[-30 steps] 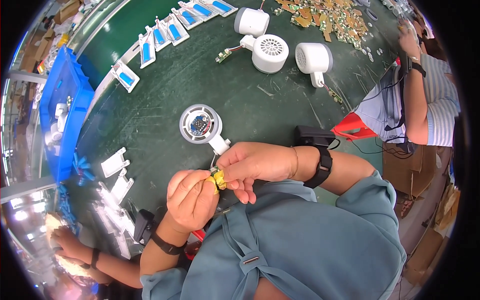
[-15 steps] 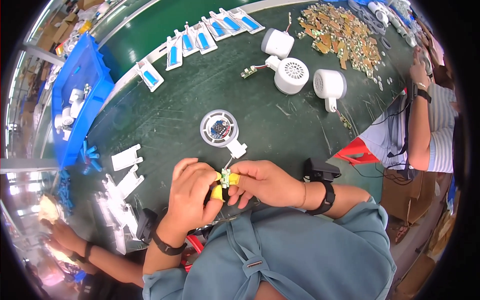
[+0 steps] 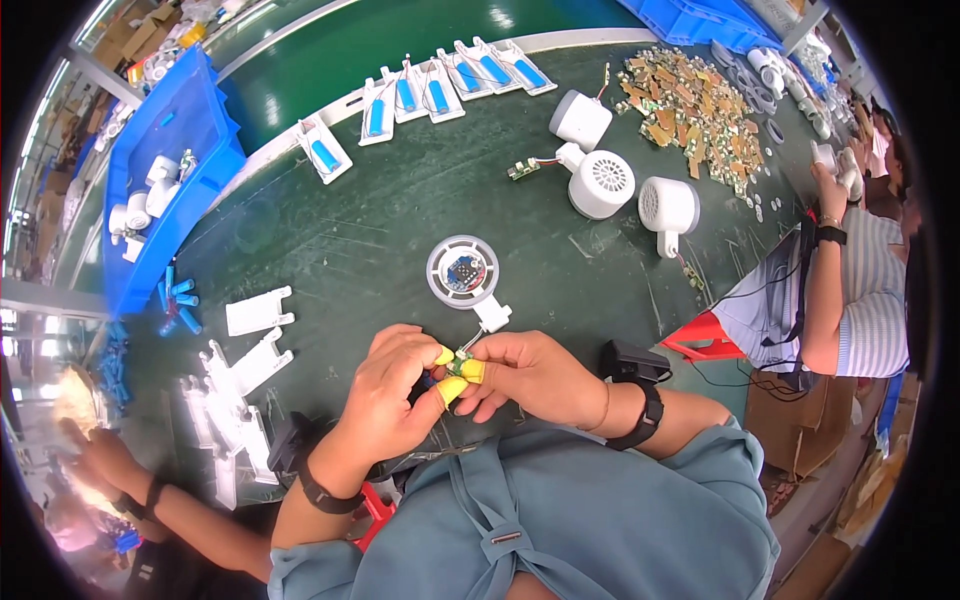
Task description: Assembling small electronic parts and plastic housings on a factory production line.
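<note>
A small green circuit board (image 3: pixel 459 364) is pinched between my hands, mostly covered by the fingertips. My left hand (image 3: pixel 385 395) is closed on its left side, with yellow covers on thumb and index finger. From the right, my right hand (image 3: pixel 540 378) grips the same board, also with a yellow finger cover. Thin wires run from the board to the white stem (image 3: pixel 492 314) of a round white housing (image 3: pixel 434 273). That housing lies on the green table with its open face up, showing a small dark board inside. Something dark shows below my fingers, too hidden to name.
Several white fan-like housings (image 3: pixel 601 185) lie beyond, beside a heap of circuit boards (image 3: pixel 690 115). White trays with blue batteries (image 3: pixel 376 117) line the far edge. A blue bin (image 3: pixel 222 165) and white plastic covers (image 3: pixel 258 312) are at left. Co-workers' arms (image 3: pixel 828 270) show at both sides.
The circuit board has tilted and is now more covered by my fingers, with my hands closer together. The whole view has shifted, so the table's things appear further right and lower.
</note>
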Demonstrator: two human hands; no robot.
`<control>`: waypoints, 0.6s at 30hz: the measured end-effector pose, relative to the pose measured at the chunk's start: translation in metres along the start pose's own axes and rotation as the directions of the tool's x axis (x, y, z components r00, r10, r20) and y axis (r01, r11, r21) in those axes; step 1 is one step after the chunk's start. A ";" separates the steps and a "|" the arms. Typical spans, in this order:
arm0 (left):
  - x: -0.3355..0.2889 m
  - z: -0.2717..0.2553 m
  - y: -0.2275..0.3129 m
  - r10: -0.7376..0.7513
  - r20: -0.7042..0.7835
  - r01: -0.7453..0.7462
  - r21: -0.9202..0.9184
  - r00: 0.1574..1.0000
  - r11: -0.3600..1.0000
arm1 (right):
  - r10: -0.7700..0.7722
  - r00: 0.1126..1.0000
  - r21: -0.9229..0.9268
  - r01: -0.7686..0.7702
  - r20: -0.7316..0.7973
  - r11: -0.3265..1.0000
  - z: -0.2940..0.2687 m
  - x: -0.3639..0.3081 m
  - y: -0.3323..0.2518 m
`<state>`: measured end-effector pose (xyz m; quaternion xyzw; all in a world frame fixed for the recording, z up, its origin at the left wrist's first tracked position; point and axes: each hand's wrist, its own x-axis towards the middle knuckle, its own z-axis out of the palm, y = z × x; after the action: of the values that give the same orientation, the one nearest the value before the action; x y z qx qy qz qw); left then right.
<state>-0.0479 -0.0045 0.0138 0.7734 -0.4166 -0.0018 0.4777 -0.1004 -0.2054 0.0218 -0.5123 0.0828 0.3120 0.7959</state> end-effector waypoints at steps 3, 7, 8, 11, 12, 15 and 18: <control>0.000 0.000 0.001 0.000 0.024 0.000 0.012 1.000 1.000 | 0.033 0.999 -0.062 -0.033 0.012 0.998 0.000 0.000 0.000; -0.001 0.003 0.001 -0.009 0.036 0.009 0.006 0.999 1.000 | 0.007 1.000 -0.095 -0.008 -0.014 0.995 0.001 0.000 0.005; -0.001 0.002 0.001 -0.014 0.043 0.013 0.016 0.999 1.000 | -0.002 1.000 -0.117 0.000 -0.019 0.993 0.002 -0.001 0.005; -0.003 0.003 0.002 -0.049 0.046 0.047 0.044 0.998 0.998 | -0.026 0.999 -0.108 0.023 -0.032 0.994 0.003 -0.001 0.008; -0.002 0.001 0.004 -0.046 0.045 0.044 0.046 0.998 0.998 | -0.029 0.999 -0.109 0.026 -0.031 0.994 0.003 -0.002 0.009; -0.001 -0.011 0.019 -0.027 0.091 0.010 0.187 0.995 0.982 | -0.045 0.997 -0.104 0.039 -0.056 0.994 0.000 -0.007 0.011; -0.009 -0.035 0.039 -0.155 0.051 0.125 0.378 0.987 0.917 | 0.024 0.992 -0.121 -0.039 -0.123 0.992 -0.005 -0.024 0.005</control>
<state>-0.0647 0.0196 0.0577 0.8774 -0.3716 0.0126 0.3033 -0.1215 -0.2186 0.0266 -0.5771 0.1196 0.2974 0.7511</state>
